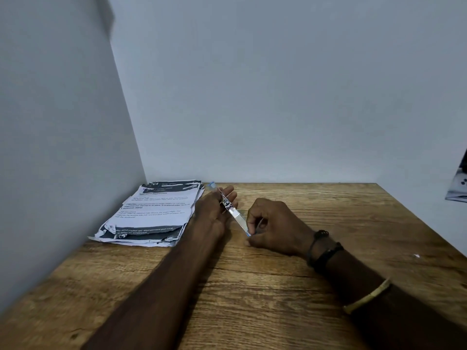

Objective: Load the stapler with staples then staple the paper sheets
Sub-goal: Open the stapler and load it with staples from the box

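A slim stapler (pixel 233 212) with blue ends and a metal middle lies slanted above the wooden table (pixel 252 286), its far blue tip near the back wall. My left hand (pixel 214 210) holds its far half against the fingers. My right hand (pixel 275 227) pinches its near blue end between thumb and fingers. A stack of printed paper sheets (pixel 154 213) with torn, ragged edges lies flat at the back left corner, just left of my left hand. I cannot make out any staples.
Grey walls close the table on the left and at the back. A dark printed sheet (pixel 458 183) hangs at the right edge of view. A tiny white scrap (pixel 416 255) lies on the table near the right edge.
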A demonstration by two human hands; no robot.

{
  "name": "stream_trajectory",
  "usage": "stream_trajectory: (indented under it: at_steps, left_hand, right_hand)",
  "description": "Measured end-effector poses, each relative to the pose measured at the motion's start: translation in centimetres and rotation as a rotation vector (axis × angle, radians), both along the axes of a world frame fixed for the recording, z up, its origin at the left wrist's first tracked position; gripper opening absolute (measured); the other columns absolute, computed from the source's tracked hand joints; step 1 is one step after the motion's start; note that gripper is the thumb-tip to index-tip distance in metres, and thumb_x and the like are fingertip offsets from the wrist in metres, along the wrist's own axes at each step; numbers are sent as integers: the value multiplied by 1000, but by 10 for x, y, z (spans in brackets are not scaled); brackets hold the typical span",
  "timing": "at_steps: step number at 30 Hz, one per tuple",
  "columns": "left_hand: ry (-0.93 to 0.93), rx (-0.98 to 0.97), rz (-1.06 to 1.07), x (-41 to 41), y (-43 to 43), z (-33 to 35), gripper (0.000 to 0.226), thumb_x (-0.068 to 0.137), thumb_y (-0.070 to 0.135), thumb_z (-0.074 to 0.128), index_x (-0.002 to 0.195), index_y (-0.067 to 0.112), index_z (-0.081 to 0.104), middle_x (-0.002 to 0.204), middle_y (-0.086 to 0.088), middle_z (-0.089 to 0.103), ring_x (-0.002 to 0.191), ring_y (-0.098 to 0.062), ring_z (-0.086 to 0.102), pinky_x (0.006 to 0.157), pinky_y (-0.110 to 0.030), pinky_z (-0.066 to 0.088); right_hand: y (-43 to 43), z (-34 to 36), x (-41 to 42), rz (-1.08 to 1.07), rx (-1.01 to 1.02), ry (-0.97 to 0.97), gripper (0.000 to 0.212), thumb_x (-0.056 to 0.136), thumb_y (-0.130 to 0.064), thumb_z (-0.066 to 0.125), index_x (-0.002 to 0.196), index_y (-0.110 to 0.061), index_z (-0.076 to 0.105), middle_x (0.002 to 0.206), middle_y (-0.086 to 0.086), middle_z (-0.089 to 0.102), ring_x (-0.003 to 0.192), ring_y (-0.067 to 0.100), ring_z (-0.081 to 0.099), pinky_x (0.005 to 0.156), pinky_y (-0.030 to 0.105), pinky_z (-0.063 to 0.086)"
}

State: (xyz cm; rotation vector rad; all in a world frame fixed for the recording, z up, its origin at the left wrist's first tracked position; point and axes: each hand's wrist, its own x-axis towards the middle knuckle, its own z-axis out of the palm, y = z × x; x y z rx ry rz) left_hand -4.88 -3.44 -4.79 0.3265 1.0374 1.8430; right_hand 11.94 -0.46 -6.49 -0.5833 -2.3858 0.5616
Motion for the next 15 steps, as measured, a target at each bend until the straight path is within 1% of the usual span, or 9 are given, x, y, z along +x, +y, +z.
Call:
stream_trajectory:
  at_steps: [2,4,6,9,10,11,12,13,15]
  left_hand:
    - [32,8,-28,2,1,2,24,103,0,42,94,2,65,90,-11,72,73,-16,66,45,-20,54]
    - [84,28,-77,4,1,4,15,100,0,44,99,1,60,93,-14,72,58,-12,64,40,-17,47]
    - [193,25,-135,7,0,4,13,99,4,48,100,2,61,90,-14,72,48,-9,61,38,-16,42]
    - [444,-49,-270,11,-4,6,20,97,8,53,108,-1,67,91,-13,78,50,-10,61,40,-18,41]
    - [531,-74,-322,13,-6,7,23,95,9,54,108,-2,69,93,-14,79,51,-11,62,41,-19,41]
    - [610,-90,-374,15,-8,8,25,94,11,54,107,-3,70,95,-15,80,52,-11,62,41,-20,41]
    - [677,-97,-418,17,-10,8,26,93,12,54,106,-3,71,96,-15,80,52,-11,62,42,-21,40]
    - [732,-96,-450,19,-11,8,27,93,14,54,105,-3,72,95,-15,80,52,-12,61,42,-21,40]
    - [807,-93,-474,22,-12,7,29,94,16,55,103,-4,73,93,-15,80,51,-12,62,42,-21,39]
  right_hand:
    - [0,1,2,9,-27,-11,30,61,-27,95,73,-21,69,85,-8,63,79,4,59,66,16,47]
    - [2,1,6,10,-65,8,31,62,-35,95,75,-20,70,84,-8,65,80,4,60,67,16,49]
    - [4,2,7,-35,-105,96,27,69,-39,91,75,-22,71,82,-8,68,79,5,62,67,17,51]
    - [12,3,8,-214,-183,317,11,83,-29,80,79,-23,71,83,-9,72,74,4,67,66,24,53]
    - [15,4,8,-267,-241,385,7,86,-26,77,83,-24,71,86,-8,73,74,6,69,67,27,55]
    - [18,4,9,-291,-319,441,6,88,-25,76,89,-23,71,90,-5,74,75,12,72,67,32,58]
    - [20,5,11,-285,-412,483,9,89,-24,74,95,-20,70,93,1,75,75,19,75,67,37,60]
    - [21,6,13,-254,-509,507,12,91,-21,73,100,-16,68,94,7,76,73,23,75,65,38,61]
    - [23,6,16,-172,-659,508,15,92,-15,72,104,-8,67,87,14,77,66,23,73,56,32,59]
